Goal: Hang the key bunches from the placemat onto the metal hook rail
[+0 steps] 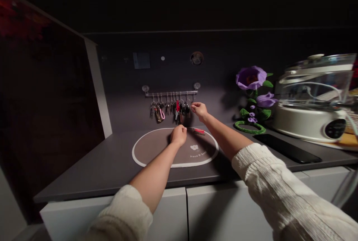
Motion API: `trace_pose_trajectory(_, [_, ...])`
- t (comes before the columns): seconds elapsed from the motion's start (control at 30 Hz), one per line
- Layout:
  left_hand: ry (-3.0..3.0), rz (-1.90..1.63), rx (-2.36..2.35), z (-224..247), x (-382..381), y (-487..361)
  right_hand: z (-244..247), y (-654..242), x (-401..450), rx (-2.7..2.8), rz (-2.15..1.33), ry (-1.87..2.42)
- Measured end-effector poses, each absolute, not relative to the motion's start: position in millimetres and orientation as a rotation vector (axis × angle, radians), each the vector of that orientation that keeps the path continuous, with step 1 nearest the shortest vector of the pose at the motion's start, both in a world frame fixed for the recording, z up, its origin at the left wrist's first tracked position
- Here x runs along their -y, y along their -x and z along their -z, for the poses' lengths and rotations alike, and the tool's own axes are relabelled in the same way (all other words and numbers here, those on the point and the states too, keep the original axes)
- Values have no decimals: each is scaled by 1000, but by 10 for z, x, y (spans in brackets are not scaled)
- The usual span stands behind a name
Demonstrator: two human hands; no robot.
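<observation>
Several bunches of keys hang from a clear hook rail (172, 93) on the dark back wall, one with a red tag (177, 106) and one with a pink loop (162, 113). At the rail's right end is my right hand (199, 110), its thumb and fingers pinched beside the last keys (187, 107); what they hold is too small to make out. My left hand (179, 135) is closed above the brown oval mat (156, 147), its fingers turned away and their contents hidden. A red item (199, 131) lies on the mat's back right part.
Purple artificial flowers (251, 78) with a green ring base (250, 127) stand on the counter (112, 166) at right. Beyond them is a white appliance (307, 121) with a clear upper part. A black phone-like slab (288, 148) lies in front.
</observation>
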State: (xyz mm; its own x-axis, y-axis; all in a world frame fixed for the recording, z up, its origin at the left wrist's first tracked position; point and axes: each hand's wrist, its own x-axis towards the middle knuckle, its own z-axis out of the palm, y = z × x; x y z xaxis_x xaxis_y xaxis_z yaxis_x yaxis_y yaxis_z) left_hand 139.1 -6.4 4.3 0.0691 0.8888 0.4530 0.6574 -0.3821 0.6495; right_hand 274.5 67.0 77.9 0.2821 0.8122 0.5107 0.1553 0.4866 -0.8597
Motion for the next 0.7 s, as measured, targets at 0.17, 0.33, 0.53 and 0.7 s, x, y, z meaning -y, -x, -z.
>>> trace_pose_trajectory(0.17, [-2074,-1219,-1519,-37,51,-1382,-639,-2785,-356,1180,-707,1034])
trace_pose_trajectory(0.33, [-2066,-1224,-1471,-20,26,-1372,-405,-2876,-150,1257,-658,1146])
trace_pose_trajectory(0.53, [-2080,-1228,-1440,-1,-1,-1364,-193,-2986,0,1512,-366,1330])
trace_pose_trajectory(0.7, [-2097,-1215,-1429,16,-9,-1356,-155,-3000,37,1688,-206,1438])
